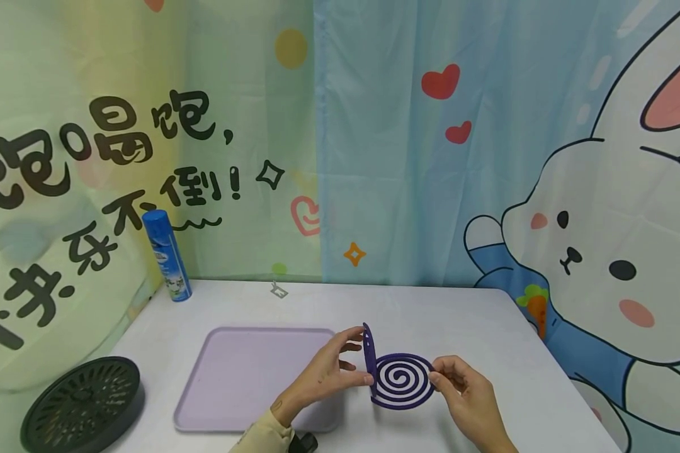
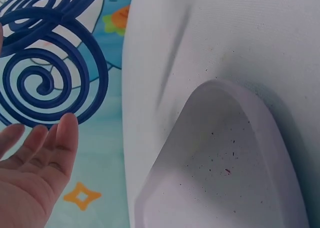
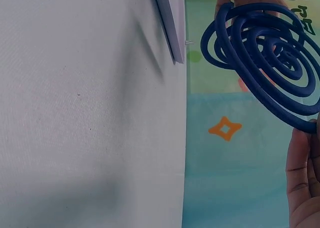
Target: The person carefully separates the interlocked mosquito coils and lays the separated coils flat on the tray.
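Observation:
Two dark blue-purple mosquito coils are held just above the white table, meeting edge to edge in the head view. One coil [image 1: 369, 358] stands nearly upright, seen edge-on, and my left hand [image 1: 325, 374] pinches it with the thumb low and the fingers at the top. Its neighbour, a coil [image 1: 400, 380] tilted flat with the spiral showing, has its right rim between the thumb and fingers of my right hand [image 1: 469, 396]. In the left wrist view, fingertips [image 2: 67, 125] of the left hand lie at a coil's edge. The right wrist view shows the coils [image 3: 260, 53] overlapping.
Left of the coils lies a lilac tray [image 1: 249, 380], partly behind the left forearm; dark specks dot its surface in the left wrist view. A round black case [image 1: 82, 402] with a slotted lid is at the front left. A blue spray can [image 1: 167, 255] stands at the back-left corner.

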The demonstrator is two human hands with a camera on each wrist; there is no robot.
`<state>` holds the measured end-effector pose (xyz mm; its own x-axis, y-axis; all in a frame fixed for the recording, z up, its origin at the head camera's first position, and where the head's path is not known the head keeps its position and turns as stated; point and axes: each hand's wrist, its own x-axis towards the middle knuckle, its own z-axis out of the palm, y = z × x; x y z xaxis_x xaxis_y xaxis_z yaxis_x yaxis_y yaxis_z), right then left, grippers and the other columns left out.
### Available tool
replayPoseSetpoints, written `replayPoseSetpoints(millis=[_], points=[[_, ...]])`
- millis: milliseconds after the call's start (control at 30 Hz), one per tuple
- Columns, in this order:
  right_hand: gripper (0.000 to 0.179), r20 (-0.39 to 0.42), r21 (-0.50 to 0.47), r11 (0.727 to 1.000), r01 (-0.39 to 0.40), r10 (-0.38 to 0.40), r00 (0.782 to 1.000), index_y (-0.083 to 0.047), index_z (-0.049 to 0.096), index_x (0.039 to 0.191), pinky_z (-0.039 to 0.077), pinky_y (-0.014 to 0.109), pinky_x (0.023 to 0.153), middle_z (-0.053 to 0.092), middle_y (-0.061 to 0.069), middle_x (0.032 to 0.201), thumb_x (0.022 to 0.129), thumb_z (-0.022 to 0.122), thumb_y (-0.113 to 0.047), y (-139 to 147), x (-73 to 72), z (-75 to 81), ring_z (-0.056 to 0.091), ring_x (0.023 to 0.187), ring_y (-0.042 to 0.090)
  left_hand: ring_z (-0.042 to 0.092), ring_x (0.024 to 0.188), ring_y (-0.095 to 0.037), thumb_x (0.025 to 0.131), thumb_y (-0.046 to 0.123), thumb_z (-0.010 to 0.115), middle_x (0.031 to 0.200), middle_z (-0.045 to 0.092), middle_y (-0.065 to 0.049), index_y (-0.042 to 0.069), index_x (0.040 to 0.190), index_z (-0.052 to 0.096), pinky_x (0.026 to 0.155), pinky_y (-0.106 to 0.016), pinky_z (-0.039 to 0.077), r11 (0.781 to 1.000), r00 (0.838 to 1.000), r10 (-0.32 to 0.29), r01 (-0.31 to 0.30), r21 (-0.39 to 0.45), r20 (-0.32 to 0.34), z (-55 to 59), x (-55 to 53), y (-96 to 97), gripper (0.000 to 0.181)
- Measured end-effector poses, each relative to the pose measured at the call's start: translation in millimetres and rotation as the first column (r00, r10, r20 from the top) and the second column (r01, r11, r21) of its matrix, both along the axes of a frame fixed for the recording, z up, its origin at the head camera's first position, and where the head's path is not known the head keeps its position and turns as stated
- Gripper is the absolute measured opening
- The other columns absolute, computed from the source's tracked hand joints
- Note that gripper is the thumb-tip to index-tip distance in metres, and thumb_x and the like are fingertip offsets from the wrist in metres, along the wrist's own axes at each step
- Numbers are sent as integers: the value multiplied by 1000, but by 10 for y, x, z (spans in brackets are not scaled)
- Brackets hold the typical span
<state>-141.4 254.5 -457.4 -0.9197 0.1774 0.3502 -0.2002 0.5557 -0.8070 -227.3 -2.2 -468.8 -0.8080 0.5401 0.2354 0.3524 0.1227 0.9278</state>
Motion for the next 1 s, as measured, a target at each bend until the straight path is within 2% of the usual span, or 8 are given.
replayPoseSetpoints(millis=[200,367,567,667,867,1000], points=[[9,0,-3,1000,-6,6,1000,-7,66,97,57,17,72,68,0,86,92,70,1,7,-7,-1,66,76,7,52,133,-34,79,23,88,147,49,-12,11,150,38,94,-32,55,999,999,33,-33,16,-1,-14,-10,15,88],[10,-3,-9,1000,-15,15,1000,-7,66,97,58,18,72,69,3,87,92,70,1,20,-5,-2,66,77,8,51,133,-36,77,19,89,145,46,-18,10,147,32,92,-34,55,998,999,55,-55,37,-1,-10,9,32,91],[10,-9,5,1000,-17,17,1000,-8,66,96,58,18,72,69,2,87,92,70,1,29,0,9,67,78,8,51,130,-34,74,24,92,148,40,-18,21,154,27,87,-32,55,995,994,98,-97,11,-57,-1,15,48,103],[10,-5,5,1000,-15,15,1000,-7,66,95,58,18,72,69,2,86,92,70,2,30,-5,8,68,79,7,51,127,-30,72,28,93,146,42,-13,23,154,28,86,-30,53,993,989,116,-118,-19,-92,1,7,50,105],[12,0,3,1000,-13,13,1000,-8,65,95,59,19,73,69,2,86,92,69,3,31,-16,-8,68,79,9,50,119,-26,70,31,94,135,50,-11,18,152,33,84,-30,48,983,976,163,-174,-63,-144,-11,-1,58,103],[15,3,6,1000,-6,6,1000,-9,65,95,59,20,73,69,0,86,91,69,5,28,-20,-13,68,78,9,49,119,-26,69,32,94,132,52,-11,18,151,34,91,-39,46,977,971,189,-201,-72,-150,-23,4,64,103]])
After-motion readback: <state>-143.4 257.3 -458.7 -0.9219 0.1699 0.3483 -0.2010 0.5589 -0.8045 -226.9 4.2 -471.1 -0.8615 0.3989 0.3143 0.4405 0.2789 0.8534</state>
